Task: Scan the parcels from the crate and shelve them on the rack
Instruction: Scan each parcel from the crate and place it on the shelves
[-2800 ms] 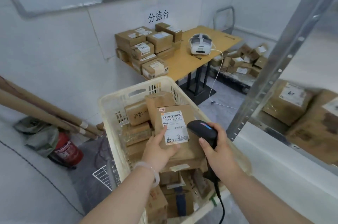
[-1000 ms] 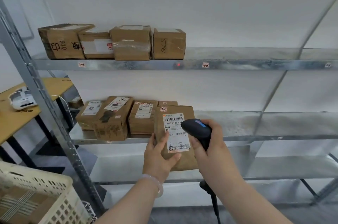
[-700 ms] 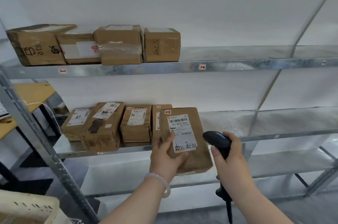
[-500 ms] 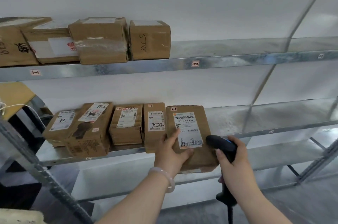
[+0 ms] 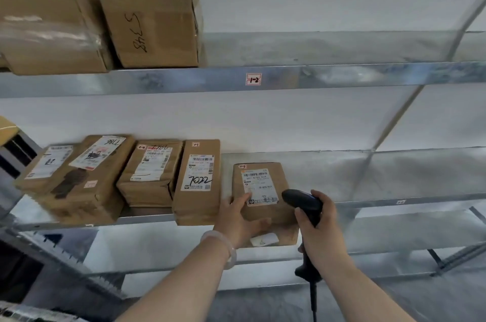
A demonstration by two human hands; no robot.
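parcel [image 5: 263,190] now partly on middle shelf [image 5: 394,201] — left hand [image 5: 236,221] grips its near end, right hand [image 5: 322,232] grips scanner [image 5: 299,202].

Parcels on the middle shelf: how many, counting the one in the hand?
5. From the left: an edge parcel, the 786 parcel, a third parcel, the 7022 parcel, then the held parcel in the left hand. Others may hide behind.

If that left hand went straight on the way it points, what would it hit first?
The left hand holds the parcel; beyond it the way looks free along the shelf to the wall, though depth is unclear.
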